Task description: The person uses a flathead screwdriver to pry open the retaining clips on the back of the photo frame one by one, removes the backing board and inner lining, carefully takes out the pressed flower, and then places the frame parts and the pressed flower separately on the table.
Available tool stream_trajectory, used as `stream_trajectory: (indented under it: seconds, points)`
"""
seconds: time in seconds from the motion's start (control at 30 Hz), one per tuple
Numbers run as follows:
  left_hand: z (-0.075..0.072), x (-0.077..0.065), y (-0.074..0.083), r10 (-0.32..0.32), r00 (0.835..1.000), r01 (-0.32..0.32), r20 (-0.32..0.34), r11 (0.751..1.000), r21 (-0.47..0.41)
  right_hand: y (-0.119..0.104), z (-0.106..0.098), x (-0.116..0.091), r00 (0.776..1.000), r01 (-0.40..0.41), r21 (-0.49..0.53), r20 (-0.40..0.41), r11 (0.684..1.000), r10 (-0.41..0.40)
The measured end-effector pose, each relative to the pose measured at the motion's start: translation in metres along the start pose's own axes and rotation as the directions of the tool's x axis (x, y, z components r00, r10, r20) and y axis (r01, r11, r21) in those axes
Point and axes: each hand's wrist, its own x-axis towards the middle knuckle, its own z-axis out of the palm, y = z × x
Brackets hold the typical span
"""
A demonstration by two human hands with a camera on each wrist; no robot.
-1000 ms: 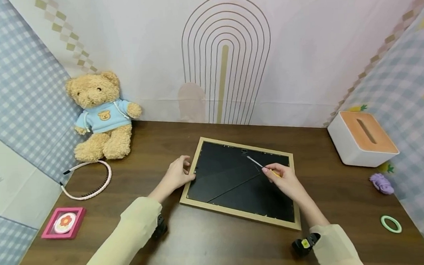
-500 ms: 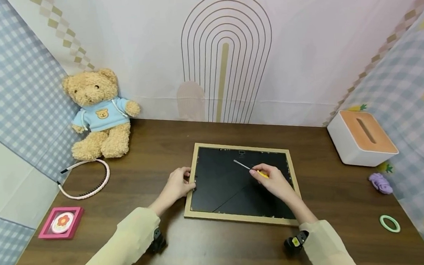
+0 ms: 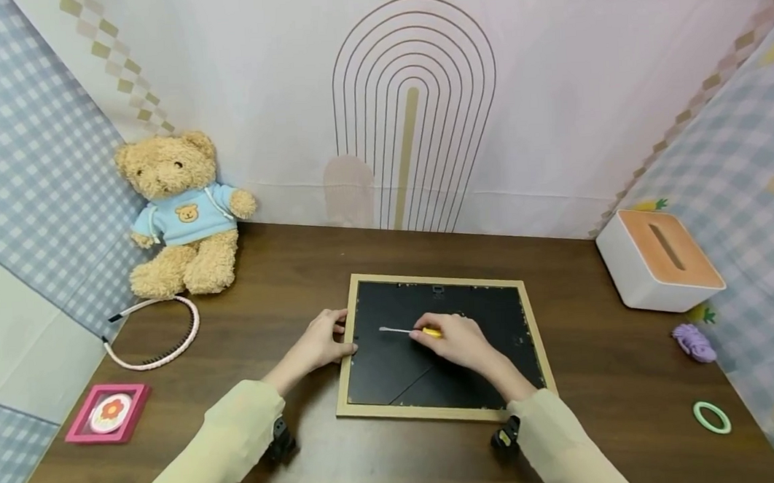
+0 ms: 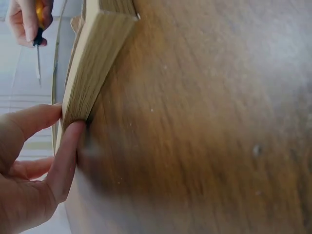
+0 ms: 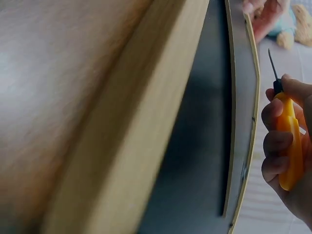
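Observation:
A picture frame (image 3: 429,414) with a pale wood border lies face down on the table, its black backing board (image 3: 384,373) upward. My left hand (image 3: 316,342) pinches the frame's left side; in the left wrist view, thumb and fingers meet the wooden edge. Over the board, my right hand (image 3: 454,336) holds a screwdriver (image 5: 291,141) by its yellow handle. Its thin metal shaft (image 3: 394,330) points left, toward the frame's left side. Whether the tip touches the board, I cannot tell. Small metal tabs line the border's inner edge, and a hanger (image 3: 438,290) sits near the top.
At the back left sits a teddy bear (image 3: 185,215), with a headband (image 3: 191,332) before it and a pink box (image 3: 107,414) nearer. On the right are a tissue box (image 3: 660,260), a purple yarn bundle (image 3: 694,343) and a green ring (image 3: 712,417).
The right hand and screwdriver have moved left across the board, and the shaft now lies nearly level. The frame has turned slightly and shifted toward me, the left hand staying on its edge.

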Motion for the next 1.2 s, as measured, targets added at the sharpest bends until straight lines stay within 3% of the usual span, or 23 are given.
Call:
stream_trajectory:
  seconds: [0.23,0.47,0.77,1.2]
  points:
    - [0.001,0.001,-0.004,-0.034,0.999,0.035,0.010,0.995,-0.089,-0.016,0.003,0.018,0.996,0.049,-0.076,0.083,0.996,-0.042]
    - [0.003,0.001,-0.006,-0.015,1.000,0.014,-0.010,0.994,-0.107,-0.024,0.007,0.032,0.986,0.116,-0.131,0.135,0.985,-0.098]
    - [0.005,0.001,-0.007,-0.049,0.999,0.049,0.000,0.986,-0.162,-0.026,0.006,0.038,0.982,0.118,-0.134,0.166,0.984,-0.095]
    - [0.004,0.002,-0.007,-0.068,0.998,0.068,0.007,0.980,-0.187,-0.021,0.007,0.051,0.956,0.256,-0.186,0.192,0.949,-0.220]
